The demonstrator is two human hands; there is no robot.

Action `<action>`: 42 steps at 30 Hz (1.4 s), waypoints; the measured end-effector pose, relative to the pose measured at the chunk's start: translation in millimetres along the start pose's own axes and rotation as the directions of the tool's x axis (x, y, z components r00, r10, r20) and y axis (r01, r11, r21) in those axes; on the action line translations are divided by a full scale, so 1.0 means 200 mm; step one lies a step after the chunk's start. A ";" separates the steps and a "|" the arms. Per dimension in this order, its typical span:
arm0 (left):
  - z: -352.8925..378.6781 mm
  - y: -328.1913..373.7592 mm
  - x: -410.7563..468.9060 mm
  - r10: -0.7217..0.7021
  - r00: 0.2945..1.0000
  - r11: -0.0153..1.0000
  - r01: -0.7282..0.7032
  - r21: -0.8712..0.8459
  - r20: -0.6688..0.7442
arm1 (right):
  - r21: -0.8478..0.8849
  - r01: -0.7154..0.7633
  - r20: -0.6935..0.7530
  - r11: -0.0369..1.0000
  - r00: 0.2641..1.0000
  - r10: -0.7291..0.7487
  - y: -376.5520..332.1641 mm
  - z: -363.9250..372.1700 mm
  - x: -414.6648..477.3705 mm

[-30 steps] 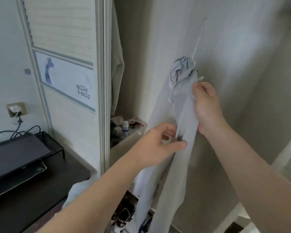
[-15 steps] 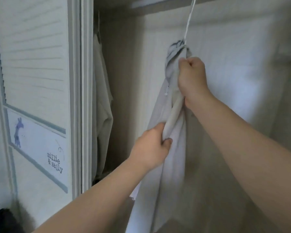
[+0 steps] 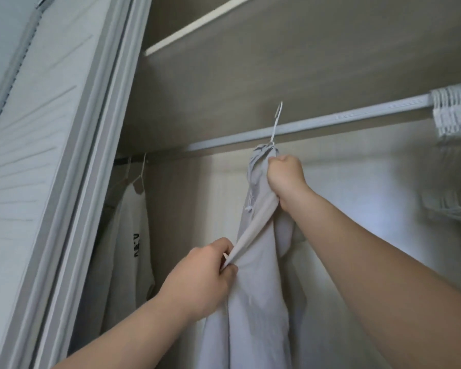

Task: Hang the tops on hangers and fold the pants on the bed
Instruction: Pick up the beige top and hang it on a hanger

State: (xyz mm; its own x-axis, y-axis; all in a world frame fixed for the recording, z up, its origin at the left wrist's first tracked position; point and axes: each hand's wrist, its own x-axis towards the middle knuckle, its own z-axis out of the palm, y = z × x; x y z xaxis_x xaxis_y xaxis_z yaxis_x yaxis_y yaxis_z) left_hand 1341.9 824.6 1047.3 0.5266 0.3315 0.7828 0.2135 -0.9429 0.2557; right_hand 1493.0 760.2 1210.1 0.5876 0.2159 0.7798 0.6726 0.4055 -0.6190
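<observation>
Hanging the top
Right hand clamps its neck, left hand pinches at seven o'clock; lift hook over rail.

Bare left hand and bare right hand, rounded knuckles. Bare left forearm and right forearm, uncovered along full visible length to frame edge. Smooth outline throughout.
</observation>
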 end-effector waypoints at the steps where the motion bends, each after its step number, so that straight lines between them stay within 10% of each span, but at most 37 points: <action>1: -0.01 0.00 0.02 0.019 1.000 0.999 -0.019 0.040 0.007 | 0.032 -0.033 0.006 0.999 0.999 0.033 0.01 0.00 0.03; 12: -0.06 0.01 0.00 0.028 0.997 0.982 -0.041 0.186 0.072 | 0.019 -0.195 0.084 0.981 0.978 0.192 0.10 0.02 0.02; 17: -0.08 -0.01 -0.06 -0.008 0.991 0.966 -0.026 0.259 0.132 | -0.291 0.035 0.209 0.956 0.977 0.027 0.11 -0.02 -0.11; 25: -0.23 -0.15 -0.07 -0.038 0.991 0.918 -0.017 0.397 0.130 | -0.671 0.449 0.335 0.590 0.894 -0.299 0.03 -0.07 -0.40; 42: -0.38 -0.42 -0.07 -0.275 0.954 0.641 0.088 0.763 0.121 | -0.326 0.547 0.409 0.771 0.817 -0.406 0.30 0.65 -0.22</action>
State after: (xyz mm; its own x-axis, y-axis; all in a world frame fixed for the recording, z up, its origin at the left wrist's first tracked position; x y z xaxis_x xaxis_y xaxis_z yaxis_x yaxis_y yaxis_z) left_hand 1254.7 896.3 1058.2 0.5434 0.5791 0.6078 0.8105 -0.5504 -0.2002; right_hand 1448.1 891.0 1151.1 0.0227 0.3748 0.9268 0.9866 0.1415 -0.0814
